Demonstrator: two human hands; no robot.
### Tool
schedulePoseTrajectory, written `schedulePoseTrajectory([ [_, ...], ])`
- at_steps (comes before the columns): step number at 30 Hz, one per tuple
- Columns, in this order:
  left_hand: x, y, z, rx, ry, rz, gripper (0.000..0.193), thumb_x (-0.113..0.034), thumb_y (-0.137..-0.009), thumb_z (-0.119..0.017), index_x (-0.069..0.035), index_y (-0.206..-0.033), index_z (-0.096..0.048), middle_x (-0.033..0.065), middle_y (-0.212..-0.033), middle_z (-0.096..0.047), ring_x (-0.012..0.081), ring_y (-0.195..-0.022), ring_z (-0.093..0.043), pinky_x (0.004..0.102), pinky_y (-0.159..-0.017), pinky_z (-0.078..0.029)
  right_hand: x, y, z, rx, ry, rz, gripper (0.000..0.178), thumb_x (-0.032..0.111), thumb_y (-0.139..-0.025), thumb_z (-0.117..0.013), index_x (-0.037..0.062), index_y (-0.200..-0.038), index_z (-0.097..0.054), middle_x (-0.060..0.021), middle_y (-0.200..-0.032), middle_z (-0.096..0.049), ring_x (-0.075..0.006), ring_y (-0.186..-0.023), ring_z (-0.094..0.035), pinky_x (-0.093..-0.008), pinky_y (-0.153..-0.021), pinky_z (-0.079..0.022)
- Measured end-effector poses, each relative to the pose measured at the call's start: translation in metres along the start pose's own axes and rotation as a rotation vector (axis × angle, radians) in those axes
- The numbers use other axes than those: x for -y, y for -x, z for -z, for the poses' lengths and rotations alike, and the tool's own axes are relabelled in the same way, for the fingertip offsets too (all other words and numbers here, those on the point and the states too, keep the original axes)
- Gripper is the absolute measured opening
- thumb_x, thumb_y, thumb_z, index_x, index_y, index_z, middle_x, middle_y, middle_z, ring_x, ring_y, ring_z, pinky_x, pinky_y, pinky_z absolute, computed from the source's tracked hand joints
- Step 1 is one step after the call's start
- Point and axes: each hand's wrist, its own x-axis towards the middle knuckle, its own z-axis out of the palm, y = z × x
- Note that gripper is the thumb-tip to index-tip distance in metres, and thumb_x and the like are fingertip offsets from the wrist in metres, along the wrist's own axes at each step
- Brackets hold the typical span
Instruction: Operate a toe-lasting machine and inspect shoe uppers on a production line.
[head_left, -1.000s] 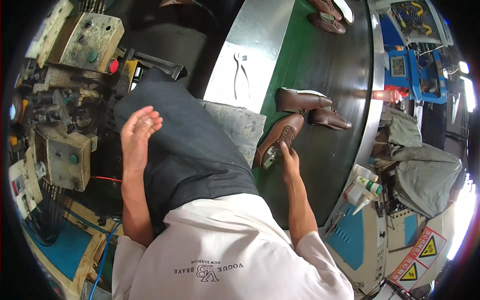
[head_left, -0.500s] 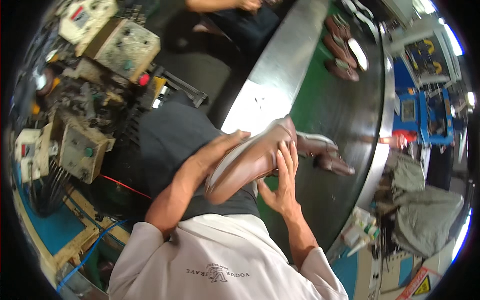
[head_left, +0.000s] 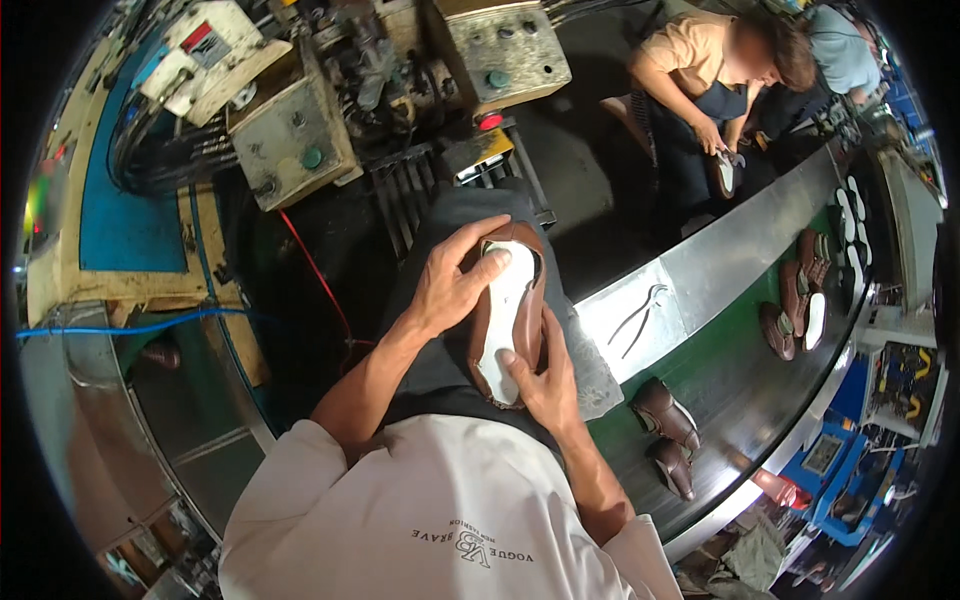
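Over my lap I hold a brown leather shoe upper [head_left: 531,318] with its white underside [head_left: 506,297] turned up toward me. My left hand [head_left: 455,280] grips the far end, its thumb pressing on the white surface. Around the near end closes my right hand [head_left: 545,380], the thumb lying on the white and the fingers along the leather side. To the right, a pair of pincers [head_left: 638,320] lies on the metal ledge [head_left: 700,275], touched by neither hand.
Two brown shoes [head_left: 668,415] stand on the green-black conveyor [head_left: 740,375] at my right, with more shoes [head_left: 790,310] farther along. A dirty machine [head_left: 390,75] with control boxes [head_left: 295,145] stands ahead. Beyond the ledge a co-worker [head_left: 690,75] handles another shoe [head_left: 727,175].
My view has swung right, bringing the co-worker and pincers into sight. The shoe, earlier tilted with its brown side showing, is now turned with its white underside up; both hands have shifted their grip.
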Motion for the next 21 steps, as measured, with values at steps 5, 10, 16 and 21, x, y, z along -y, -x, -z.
schedulePoseTrajectory([
  [5,-0.007,-0.01,0.005,-0.192,-0.278,-0.259,0.031,-0.021,-0.111,-0.064,0.008,-0.115,-0.076,0.0194,-0.105,-0.078,0.0271,-0.093,-0.076,0.0353,-0.083,-0.058,0.044,-0.069,-0.003,-0.102,0.175,0.14,0.068,0.029,-0.102,-0.077,-0.0105,-0.152,-0.054,-0.0346,-0.146,-0.063,-0.0478,-0.136,-0.063,-0.0483,-0.114,-0.05],
  [10,-0.022,-0.015,0.008,-0.079,-0.361,-0.238,0.034,-0.022,-0.112,-0.063,0.007,-0.127,-0.073,0.0205,-0.119,-0.076,0.0272,-0.107,-0.074,0.0372,-0.092,-0.057,0.047,-0.086,0.006,-0.133,0.126,0.131,0.058,0.037,-0.108,-0.071,-0.0073,-0.145,-0.064,-0.0331,-0.133,-0.071,-0.0454,-0.124,-0.071,-0.0475,-0.107,-0.055],
  [16,-0.006,-0.01,0.015,0.107,0.023,0.089,0.05,-0.027,-0.11,-0.065,0.003,-0.15,-0.062,0.0167,-0.14,-0.07,0.0205,-0.125,-0.066,0.0337,-0.11,-0.05,0.046,-0.083,-0.006,-0.052,0.166,0.117,0.067,0.039,-0.107,-0.071,-0.0014,-0.157,-0.055,-0.0293,-0.141,-0.067,-0.0432,-0.138,-0.057,-0.0498,-0.115,-0.047],
  [21,0.004,-0.007,0.007,0.047,-0.04,0.028,0.046,-0.023,-0.109,-0.067,0.002,-0.147,-0.065,0.0136,-0.137,-0.07,0.0179,-0.124,-0.065,0.0335,-0.107,-0.051,0.041,-0.084,-0.013,-0.067,0.148,0.077,0.067,0.034,-0.105,-0.074,0.0008,-0.159,-0.054,-0.0272,-0.143,-0.066,-0.042,-0.134,-0.059,-0.0486,-0.115,-0.046],
])
